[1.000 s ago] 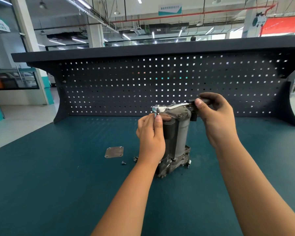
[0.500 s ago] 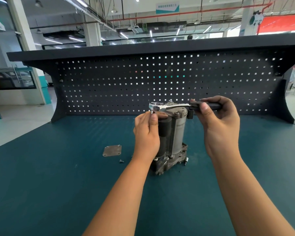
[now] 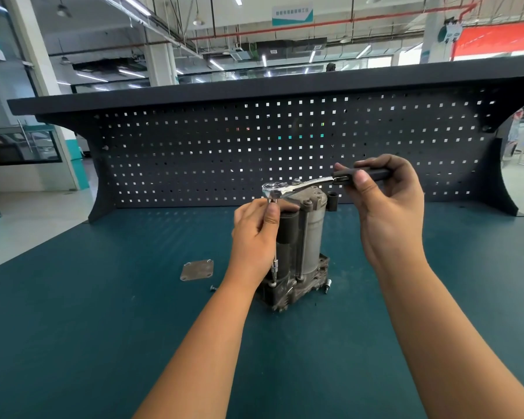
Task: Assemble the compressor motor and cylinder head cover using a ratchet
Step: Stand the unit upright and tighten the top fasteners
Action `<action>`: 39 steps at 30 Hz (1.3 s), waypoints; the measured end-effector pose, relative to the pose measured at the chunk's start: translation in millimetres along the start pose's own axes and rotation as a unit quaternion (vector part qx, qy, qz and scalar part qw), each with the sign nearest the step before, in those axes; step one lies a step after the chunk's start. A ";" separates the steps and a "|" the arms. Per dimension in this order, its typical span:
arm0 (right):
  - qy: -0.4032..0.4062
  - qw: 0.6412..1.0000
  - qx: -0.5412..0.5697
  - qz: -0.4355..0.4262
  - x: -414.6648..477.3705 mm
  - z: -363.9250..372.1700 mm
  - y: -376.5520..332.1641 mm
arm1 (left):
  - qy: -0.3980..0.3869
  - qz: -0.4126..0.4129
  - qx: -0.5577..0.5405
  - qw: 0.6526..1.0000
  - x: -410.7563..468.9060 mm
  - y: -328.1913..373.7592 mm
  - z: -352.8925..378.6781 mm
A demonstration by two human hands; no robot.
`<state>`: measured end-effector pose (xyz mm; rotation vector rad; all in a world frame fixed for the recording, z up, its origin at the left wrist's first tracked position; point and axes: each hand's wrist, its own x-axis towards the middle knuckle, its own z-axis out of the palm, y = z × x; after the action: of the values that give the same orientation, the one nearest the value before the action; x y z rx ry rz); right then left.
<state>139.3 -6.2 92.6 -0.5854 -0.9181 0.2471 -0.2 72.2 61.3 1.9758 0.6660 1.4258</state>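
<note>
Upright grey compressor [image 3: 313,234], chrome ratchet [image 3: 307,183] level above its top, flat square cover plate [image 3: 196,270] nearby, left.

Deep teal, plain, across the table [image 3: 103,328]. Matt black on the pegboard [image 3: 194,152], with a regular grid of small square holes, some lit pale. Dull grey on the compressor [image 3: 297,287]; near-black on its motor [image 3: 288,234], silver-grey on the cylinder [image 3: 313,234] beside. Bright chrome on the ratchet [image 3: 300,185], black on its handle [image 3: 377,174]. Flat grey on the plate [image 3: 196,270]. Red on the banner [image 3: 496,37]; white and teal on the sign [image 3: 291,14].
</note>
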 end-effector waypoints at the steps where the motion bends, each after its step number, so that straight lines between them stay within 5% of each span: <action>1: 0.002 1.000 -0.001 0.003 -0.2 -1.1 1.1 | 0.000 0.001 0.002 1.000 0.1 0.2 0.1; 25: -0.014 1.000 0.023 0.006 -2.0 -7.9 5.8 | -0.005 0.029 0.015 0.999 0.6 -3.4 1.1; 39: -0.085 0.971 0.196 0.104 20.7 -14.5 32.5 | 0.001 0.015 -0.025 1.000 0.9 -6.6 -2.0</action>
<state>164.7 24.2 81.1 -0.2952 -0.9403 0.6596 -2.2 77.8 57.6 1.9547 0.5979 1.4477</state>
